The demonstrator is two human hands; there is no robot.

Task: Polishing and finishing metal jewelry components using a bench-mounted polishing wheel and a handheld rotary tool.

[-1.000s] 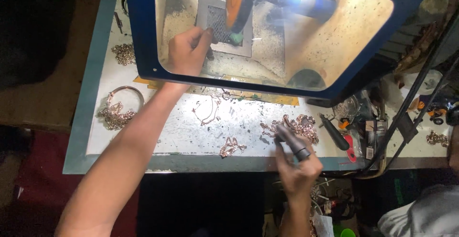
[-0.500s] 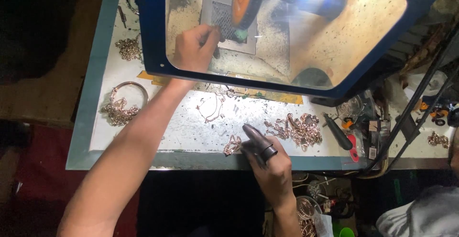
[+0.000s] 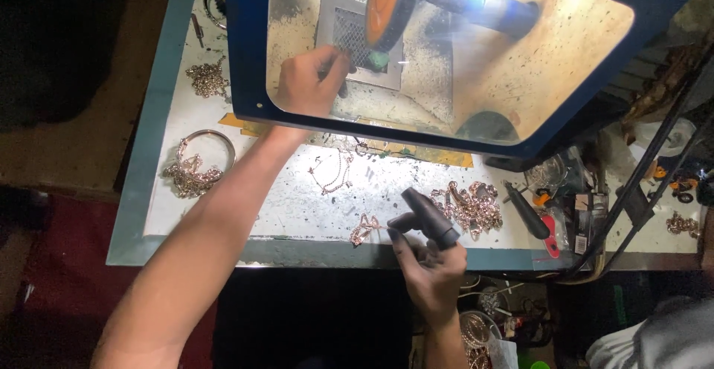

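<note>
Left hand (image 3: 312,80) reached behind the shield (image 3: 446,56), fingers pinched on a small piece, apparently jewellery, beside the orange wheel (image 3: 388,4). Right hand (image 3: 430,272) gripped a dark handled tool (image 3: 425,219) at the bench edge. Light, steady contact against the wheel advised.

We see a matt dark plastic tool (image 3: 430,219), shiny pinkish metal chains (image 3: 470,207), a glossy clear plastic shield (image 3: 476,79) with a blue frame, and a scuffed, speckled desk (image 3: 297,213).
</note>
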